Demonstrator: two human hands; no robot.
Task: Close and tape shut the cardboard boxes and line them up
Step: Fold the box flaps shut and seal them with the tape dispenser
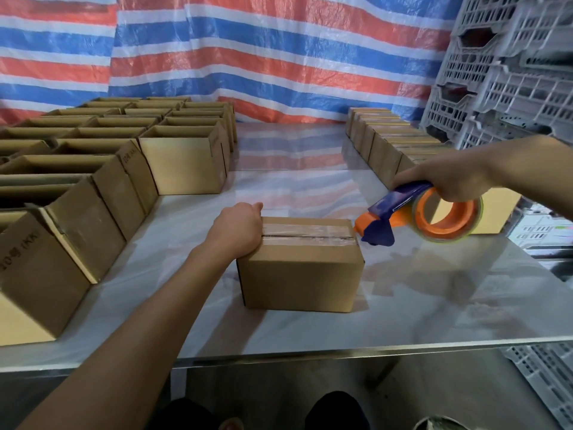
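A closed cardboard box [300, 274] sits in the middle of a glossy white table [434, 305], just in front of the person. A strip of clear tape [307, 235] runs along its top seam from end to end, so this box looks sealed or nearly so.

The left hand [238, 231] holds the box's left end, fingers curled down over the edge and thumb lying along the far side. The right hand [449, 183] has its fingers clamped around an orange and blue tape dispenser [384, 209], whose cutting end hangs just beside the box's top right corner. Whether the tape is cut free cannot be told.

To the right, a row of closed boxes [384, 150] is lined up along the table edge; this box probably joins it next. To the left stand many open boxes [186, 162] in tight rows, not yet closed, so most of the work seems to remain. Their insides are dark, and whatever they hold is not visible.

Grey plastic crates [508, 72] are stacked at the far right. A red, white and blue striped tarp [248, 57] hangs behind.
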